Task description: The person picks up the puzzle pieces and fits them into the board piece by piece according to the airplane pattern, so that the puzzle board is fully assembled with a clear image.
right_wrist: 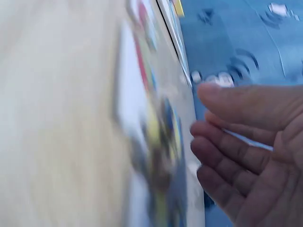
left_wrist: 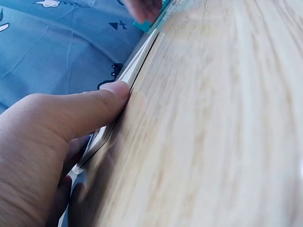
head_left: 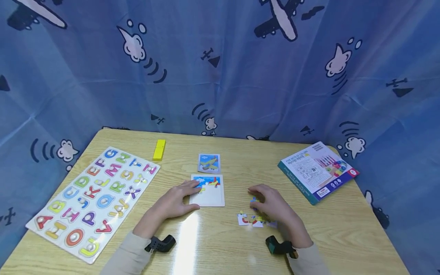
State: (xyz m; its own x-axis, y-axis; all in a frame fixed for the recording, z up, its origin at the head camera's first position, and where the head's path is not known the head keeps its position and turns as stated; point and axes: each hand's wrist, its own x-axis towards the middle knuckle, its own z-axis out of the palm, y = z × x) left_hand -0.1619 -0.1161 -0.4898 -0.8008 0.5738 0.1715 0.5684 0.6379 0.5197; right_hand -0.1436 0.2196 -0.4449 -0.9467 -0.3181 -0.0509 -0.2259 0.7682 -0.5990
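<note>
Steady base, clean pinch

Your right hand (head_left: pixel 271 202) is loosely curled with nothing pinched, just above the loose pieces (head_left: pixel 243 220). Take one piece by its edges, thumb against forefinger. Your left hand (head_left: pixel 175 200), fingers extended, rests against the puzzle board (head_left: pixel 214 197), left of those pieces; press lightly so it can't slide. Check orientation against the picture card (head_left: pixel 209 163) beyond.

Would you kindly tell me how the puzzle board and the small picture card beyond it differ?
The board is larger; the card is smaller.
The board's picture is only partly filled in, with a bare white area on its near side; the card's picture is complete.
The left hand touches the board, while no hand touches the card.
Both are roughly rectangular and lie on the table.
</note>
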